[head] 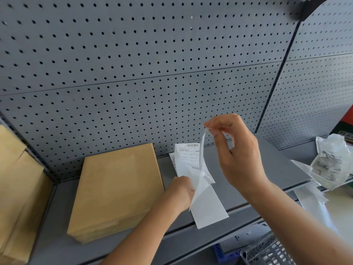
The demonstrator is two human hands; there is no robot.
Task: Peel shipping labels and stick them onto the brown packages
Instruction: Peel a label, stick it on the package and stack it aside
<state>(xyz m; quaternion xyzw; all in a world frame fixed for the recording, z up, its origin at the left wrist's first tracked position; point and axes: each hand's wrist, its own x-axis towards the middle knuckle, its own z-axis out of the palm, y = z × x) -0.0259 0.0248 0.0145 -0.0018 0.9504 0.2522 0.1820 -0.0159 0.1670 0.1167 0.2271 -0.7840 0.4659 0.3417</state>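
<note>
The right hand [236, 150] pinches the top corner of a thin white shipping label [202, 161] between thumb and forefinger, lifting it to strip it away. The left hand [180, 190] is closed on the glossy white backing sheet [208, 205], anchoring it above the grey metal shelf [248, 169]. One flat brown cardboard package [116, 190] lies just beside, unlabelled on top. Further brown packages stand at far left; their count cannot be determined.
</note>
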